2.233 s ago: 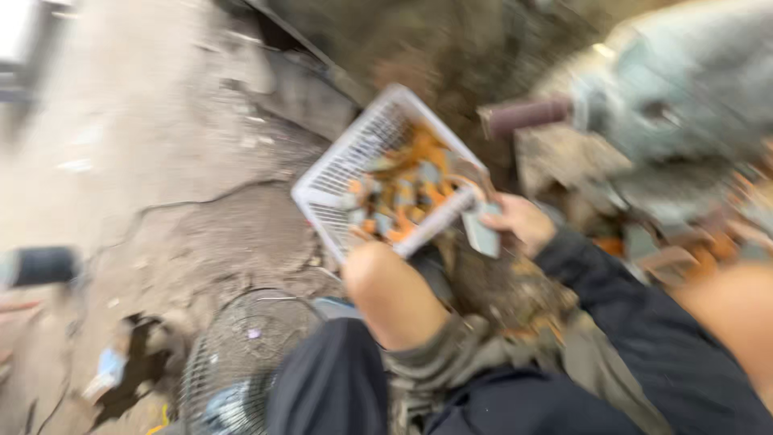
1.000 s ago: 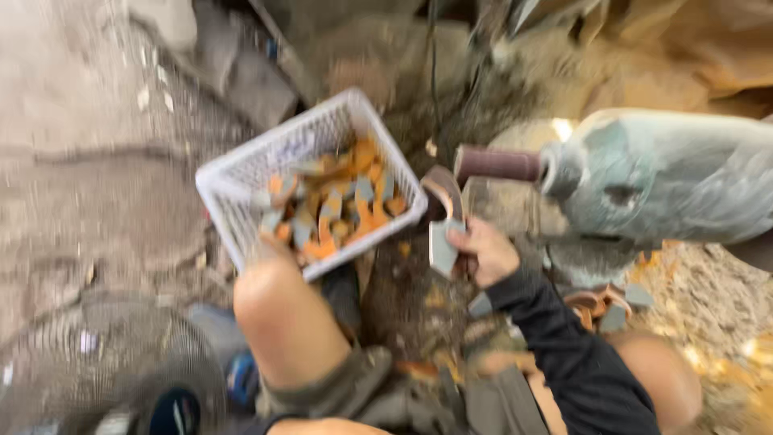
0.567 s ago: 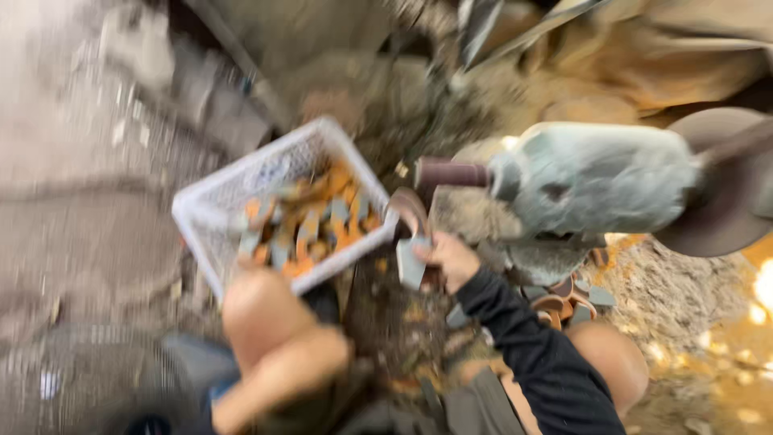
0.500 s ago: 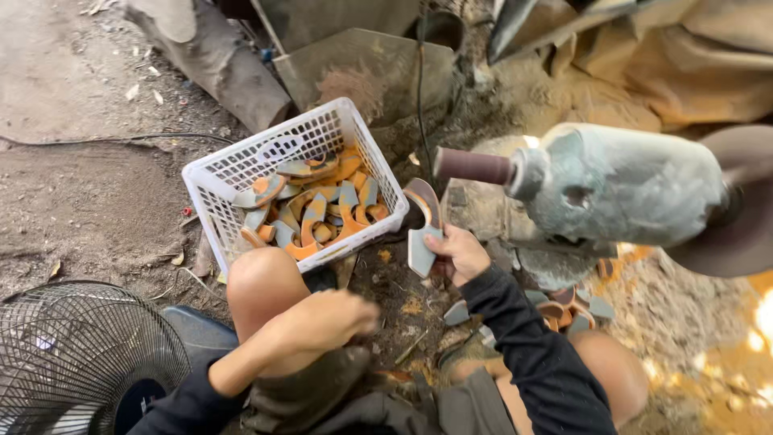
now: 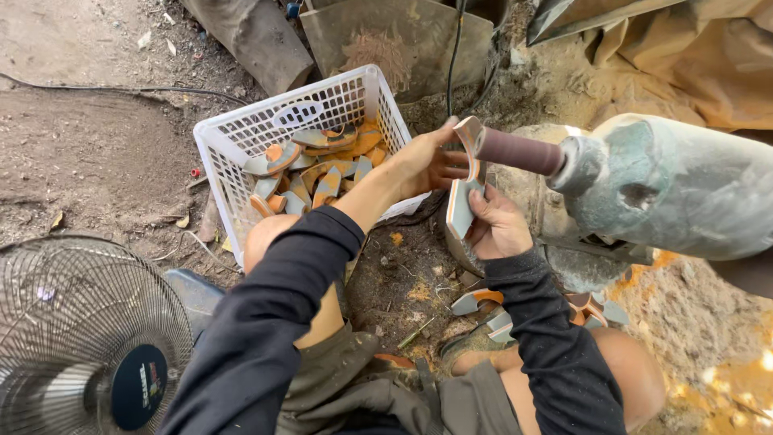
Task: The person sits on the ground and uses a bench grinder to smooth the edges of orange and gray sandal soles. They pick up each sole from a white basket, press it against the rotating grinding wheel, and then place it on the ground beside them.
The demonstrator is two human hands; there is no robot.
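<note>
Both my hands hold one curved orange-and-grey shoe sole piece [image 5: 463,189] against the brown sanding drum [image 5: 519,151] of a grey-green motor [image 5: 668,187]. My left hand [image 5: 427,163] grips the piece's upper end, my right hand [image 5: 495,225] its lower end. A white plastic basket [image 5: 233,141] with several similar orange-and-grey pieces [image 5: 318,169] stands just left of my left hand, by my knee. More such pieces [image 5: 483,302] lie on the ground under my right forearm.
A wire-caged fan [image 5: 88,338] stands at the lower left. A black cable [image 5: 97,89] runs over the dirt ground at the left. A metal sheet [image 5: 394,40] with sawdust leans behind the basket; tan tarpaulin [image 5: 708,56] lies at the upper right.
My left hand rose from my knee and took the sole piece's upper end. The piece moved up onto the sanding drum; the camera view steadied.
</note>
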